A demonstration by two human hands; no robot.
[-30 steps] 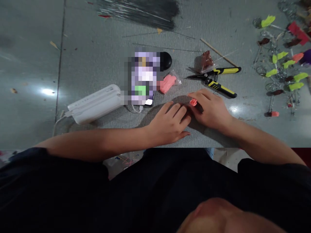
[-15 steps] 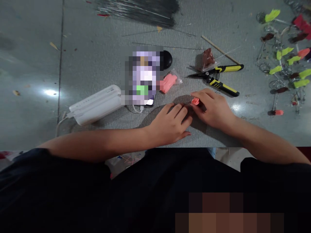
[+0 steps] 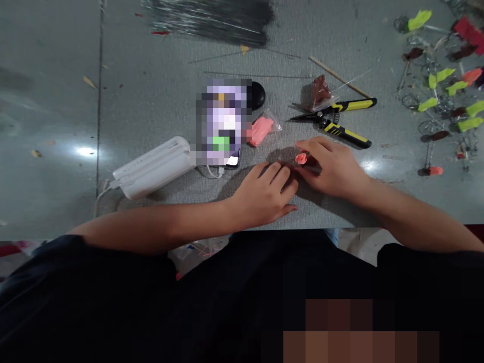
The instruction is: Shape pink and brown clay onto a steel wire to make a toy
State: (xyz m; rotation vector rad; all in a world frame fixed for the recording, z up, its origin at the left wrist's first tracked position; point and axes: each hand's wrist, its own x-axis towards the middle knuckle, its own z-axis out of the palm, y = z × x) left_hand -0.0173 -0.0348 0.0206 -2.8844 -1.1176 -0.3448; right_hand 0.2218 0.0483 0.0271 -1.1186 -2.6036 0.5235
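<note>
Barely anything is changed: pink clay bud [image 3: 301, 158] is kept pinched by right hand [image 3: 333, 169] fingertips, just below cutters [image 3: 340, 121]. Left hand [image 3: 264, 194] fingers are pressed together beside it, grip unseen. Shaping is judged ongoing.

The clay bud [image 3: 301, 159] is pink, cutters [image 3: 343, 134] yellow-and-black.

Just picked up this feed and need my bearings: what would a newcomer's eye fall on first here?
At centre, the right hand pinches a small pink bud, with the left hand close beside it. Just behind them lie yellow-handled cutters, and at far right a scatter of green, pink and red pieces on wire. A dark wire bundle lies along the top edge.
</note>
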